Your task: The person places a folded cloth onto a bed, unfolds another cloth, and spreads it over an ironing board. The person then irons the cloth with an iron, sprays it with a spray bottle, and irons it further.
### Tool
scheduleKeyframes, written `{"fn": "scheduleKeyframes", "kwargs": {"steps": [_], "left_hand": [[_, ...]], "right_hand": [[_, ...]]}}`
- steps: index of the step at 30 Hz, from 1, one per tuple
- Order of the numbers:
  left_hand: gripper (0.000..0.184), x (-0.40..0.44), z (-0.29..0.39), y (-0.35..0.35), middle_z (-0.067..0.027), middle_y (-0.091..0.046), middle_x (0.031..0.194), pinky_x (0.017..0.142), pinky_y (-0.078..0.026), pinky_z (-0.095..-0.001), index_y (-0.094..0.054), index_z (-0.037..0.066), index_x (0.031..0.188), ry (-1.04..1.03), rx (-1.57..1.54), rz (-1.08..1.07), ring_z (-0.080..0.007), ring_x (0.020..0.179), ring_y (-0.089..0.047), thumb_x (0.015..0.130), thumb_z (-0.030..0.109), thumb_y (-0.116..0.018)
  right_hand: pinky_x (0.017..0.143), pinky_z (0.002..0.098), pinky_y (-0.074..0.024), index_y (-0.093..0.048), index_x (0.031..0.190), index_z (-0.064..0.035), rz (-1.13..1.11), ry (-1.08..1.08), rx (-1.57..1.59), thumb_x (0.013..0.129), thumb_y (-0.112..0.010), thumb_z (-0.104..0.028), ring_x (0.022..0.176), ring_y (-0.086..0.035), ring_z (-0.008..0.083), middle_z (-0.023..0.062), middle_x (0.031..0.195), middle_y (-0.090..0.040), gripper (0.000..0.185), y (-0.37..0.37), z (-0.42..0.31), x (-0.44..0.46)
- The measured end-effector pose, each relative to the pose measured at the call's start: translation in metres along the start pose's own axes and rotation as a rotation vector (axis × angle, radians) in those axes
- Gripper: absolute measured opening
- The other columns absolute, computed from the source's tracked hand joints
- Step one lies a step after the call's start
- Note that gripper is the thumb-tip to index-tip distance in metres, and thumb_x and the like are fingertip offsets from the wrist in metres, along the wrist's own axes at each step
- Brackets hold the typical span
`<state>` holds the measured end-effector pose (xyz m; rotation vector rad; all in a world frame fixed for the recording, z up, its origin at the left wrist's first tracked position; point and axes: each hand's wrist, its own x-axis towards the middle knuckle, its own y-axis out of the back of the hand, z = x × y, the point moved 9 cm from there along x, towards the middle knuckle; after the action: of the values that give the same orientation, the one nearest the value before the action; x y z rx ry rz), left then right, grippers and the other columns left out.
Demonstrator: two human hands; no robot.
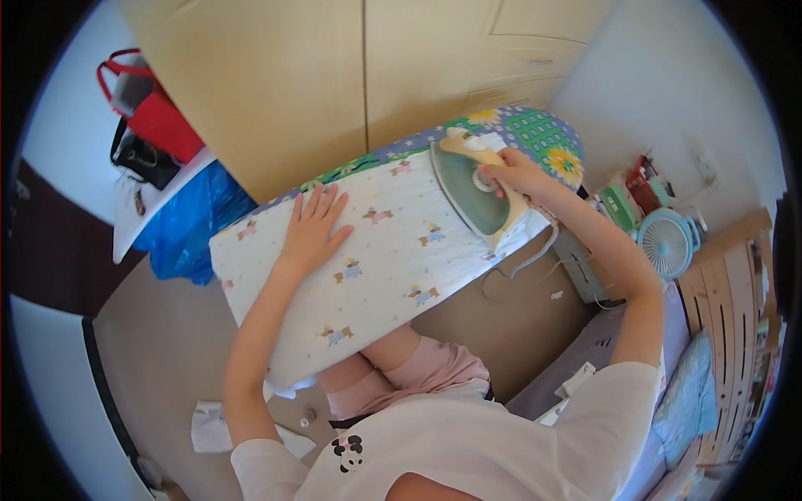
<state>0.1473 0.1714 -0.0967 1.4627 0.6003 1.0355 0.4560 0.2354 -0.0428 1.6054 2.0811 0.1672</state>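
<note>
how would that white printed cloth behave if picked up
Probably floppy: the cloth gathers into soft folds at its lower edge. It is likely light, since it looks thin. Tugged now, it may crease under the flat left hand.

The cloth [384, 246] is lying on the ironing board [535, 129]; the iron [464, 188] is resting on the cloth's right part. Behind, a cabinet [276, 75] is standing. Bags [164, 125] are sitting far left, a fan [666, 242] right.
</note>
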Motion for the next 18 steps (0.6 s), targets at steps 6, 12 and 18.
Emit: {"fn": "scheduleKeyframes", "kwargs": {"steps": [6, 12, 18], "left_hand": [[0.057, -0.061, -0.059, 0.024, -0.0078, -0.028, 0.146, 0.109, -0.014, -0.0470, -0.037, 0.014, 0.137, 0.207, 0.071, 0.036, -0.0279, 0.135, -0.022, 0.088, 0.041, -0.048], [0.057, -0.100, -0.103, 0.039, -0.0097, -0.029, 0.145, 0.108, -0.013, -0.0507, -0.037, 0.014, 0.137, 0.456, 0.203, 0.102, -0.0309, 0.135, -0.021, 0.088, 0.041, -0.048], [0.056, -0.088, -0.084, 0.044, -0.0138, -0.025, 0.146, 0.106, -0.013, -0.0551, -0.038, 0.011, 0.136, 0.477, 0.348, 0.152, -0.0344, 0.136, -0.017, 0.087, 0.035, -0.050]], "right_hand": [[0.067, 0.0406, -0.0496, -0.042, 0.119, -0.0020, 0.143, 0.187, -0.711, 0.080, -0.059, -0.030, 0.075, -0.063, 0.0331, 0.0213, 0.088, -0.063, 0.051, 0.000, -0.024, -0.005], [0.077, 0.0446, -0.0461, -0.037, 0.129, -0.0062, 0.243, 0.222, -0.887, 0.076, -0.057, -0.023, 0.090, -0.059, 0.0394, 0.0244, 0.097, -0.061, 0.059, -0.001, -0.031, -0.005], [0.076, 0.0446, -0.0463, -0.039, 0.129, -0.0067, 0.275, 0.231, -0.899, 0.078, -0.057, -0.025, 0.090, -0.059, 0.0386, 0.0238, 0.097, -0.061, 0.057, -0.004, -0.035, -0.010]]}}
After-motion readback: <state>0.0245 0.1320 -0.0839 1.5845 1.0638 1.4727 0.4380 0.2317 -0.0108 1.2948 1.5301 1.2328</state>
